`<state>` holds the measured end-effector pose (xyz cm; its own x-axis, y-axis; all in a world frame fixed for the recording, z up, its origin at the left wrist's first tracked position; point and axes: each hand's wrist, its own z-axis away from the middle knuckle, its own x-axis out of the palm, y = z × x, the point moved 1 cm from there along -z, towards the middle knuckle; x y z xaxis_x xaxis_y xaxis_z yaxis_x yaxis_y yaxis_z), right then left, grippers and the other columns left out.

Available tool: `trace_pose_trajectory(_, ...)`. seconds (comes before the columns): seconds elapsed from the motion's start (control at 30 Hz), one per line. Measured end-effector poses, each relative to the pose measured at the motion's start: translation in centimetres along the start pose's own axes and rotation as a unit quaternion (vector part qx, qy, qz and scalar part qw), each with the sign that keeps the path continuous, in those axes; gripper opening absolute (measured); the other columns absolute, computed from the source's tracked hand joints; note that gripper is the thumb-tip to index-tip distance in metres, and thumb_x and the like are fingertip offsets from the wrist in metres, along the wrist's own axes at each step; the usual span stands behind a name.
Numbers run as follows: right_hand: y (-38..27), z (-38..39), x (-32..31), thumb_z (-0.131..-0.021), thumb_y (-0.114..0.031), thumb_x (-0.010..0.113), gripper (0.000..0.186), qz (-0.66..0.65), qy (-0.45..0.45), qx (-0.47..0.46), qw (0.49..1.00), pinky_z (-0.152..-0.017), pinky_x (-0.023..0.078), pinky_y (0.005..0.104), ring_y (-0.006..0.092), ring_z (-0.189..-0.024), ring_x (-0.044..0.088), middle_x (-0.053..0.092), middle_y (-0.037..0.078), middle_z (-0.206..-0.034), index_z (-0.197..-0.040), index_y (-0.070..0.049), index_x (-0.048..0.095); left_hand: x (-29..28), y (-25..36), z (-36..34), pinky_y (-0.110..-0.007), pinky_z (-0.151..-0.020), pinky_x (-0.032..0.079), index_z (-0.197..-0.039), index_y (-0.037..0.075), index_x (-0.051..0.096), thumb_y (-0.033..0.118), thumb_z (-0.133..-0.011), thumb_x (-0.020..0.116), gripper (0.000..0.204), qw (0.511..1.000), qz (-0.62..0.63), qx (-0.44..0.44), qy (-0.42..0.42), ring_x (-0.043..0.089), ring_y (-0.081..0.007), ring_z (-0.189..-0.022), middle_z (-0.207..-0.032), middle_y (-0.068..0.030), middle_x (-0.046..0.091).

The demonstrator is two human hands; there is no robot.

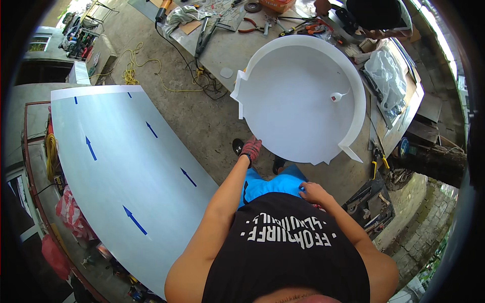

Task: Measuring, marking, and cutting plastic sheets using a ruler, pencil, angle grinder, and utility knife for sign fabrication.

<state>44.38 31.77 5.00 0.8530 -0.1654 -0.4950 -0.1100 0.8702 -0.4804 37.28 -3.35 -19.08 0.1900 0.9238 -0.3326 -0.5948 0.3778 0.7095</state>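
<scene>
A large white round shell (298,106) with a raised white rim lies on the workbench, its rim strip stepped at the left and ending in a tab at the lower right. My left hand (251,148), in a red and grey glove, is closed at the shell's near left edge. Bare and with curled fingers, my right hand (314,194) rests against my blue shorts (273,183) at the hip. A bit of red patterned material shows beneath it, mostly hidden. Inside the shell sits a small white object (336,97) with a thin tail.
Pliers (250,23) and other tools crowd the far side of the workbench (222,58). A long pale sheet (126,177) with blue arrows lies at the left. Yellow cord (131,68) trails over the floor. Clear plastic (386,76) and yellow-handled snips (378,159) are at the right.
</scene>
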Motion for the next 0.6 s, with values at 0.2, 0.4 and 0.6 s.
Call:
trace_pose_trajectory(0.2, -6.5, -4.6, -4.1, -0.088, -0.031, 0.072, 0.041, -0.060, 0.025, -0.030, 0.997, -0.091, 0.055, 0.0450, 0.0351, -0.102, 0.071, 0.075, 0.017, -0.109, -0.123, -0.009, 0.068, -10.7, 8.4, 6.3, -0.039, -0.092, 0.053, -0.118, 0.006, 0.070, 0.034, -0.099, 0.061, 0.035, 0.988, -0.128, 0.015, -0.081, 0.069, -0.0282, -0.099, -0.103, -0.0168, 0.073)
trace_pose_trajectory(0.4, -15.5, -10.5, -8.0, -0.088, -0.027, 0.074, 0.042, -0.056, 0.087, -0.054, 0.993, -0.090, 0.054, 0.0445, 0.0354, -0.102, 0.070, 0.073, 0.016, -0.112, -0.125, -0.009, 0.066, -31.5, 18.8, 16.5, -0.026, -0.076, 0.049, -0.110, 0.007, 0.068, 0.006, -0.101, 0.055, 0.017, 0.967, 0.130, 0.177, 0.128, 0.056, -0.0081, -0.081, -0.094, -0.0007, 0.067)
trace_pose_trajectory(0.6, -24.2, -14.6, -11.7, -0.090, -0.026, 0.072, 0.044, -0.055, 0.112, -0.128, 0.984, -0.089, 0.055, 0.0438, 0.0342, -0.100, 0.069, 0.071, 0.016, -0.114, -0.129, -0.010, 0.063, -46.5, 20.1, 19.4, -0.024, -0.064, 0.047, -0.136, 0.015, 0.061, 0.005, -0.102, 0.053, 0.036, 0.930, 0.090, 0.192, 0.300, 0.049, -0.0063, -0.071, -0.091, 0.0004, 0.063)
